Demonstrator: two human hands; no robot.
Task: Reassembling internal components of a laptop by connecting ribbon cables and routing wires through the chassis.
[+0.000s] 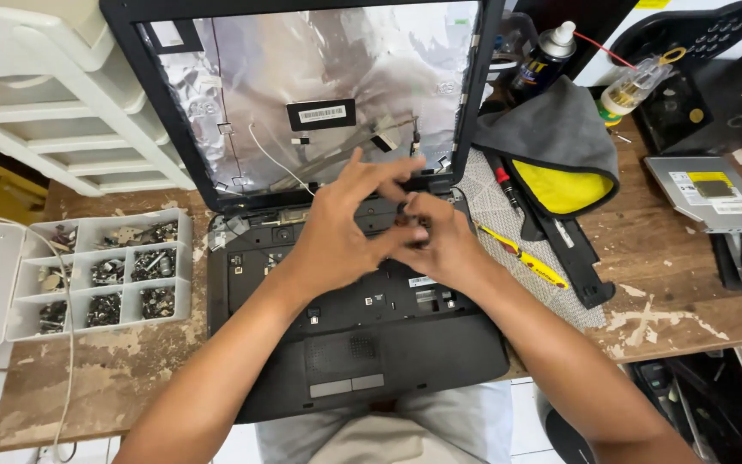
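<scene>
A stripped laptop (345,309) is lying open on the table (663,283), its keyboard gone and its screen panel removed so that foil and a white cable (272,159) are showing in the lid. Both hands are being held together over the hinge end of the base. The left hand (337,236) is being spread, its fingers (380,172) open and reaching toward the lid's lower edge. The right hand (440,241) is being curled, its fingertips pinched on something small and dark, possibly a screw or connector; motion blur is keeping it from being told apart.

For this step to be done well, the small part is best being held squarely between the fingertips while the base is being steadied by the left hand, with the thin cable being kept clear of any pull.

A sorting tray (105,279) of screws is sitting left of the laptop; a yellow-handled tool (521,258) is lying to the right.
</scene>
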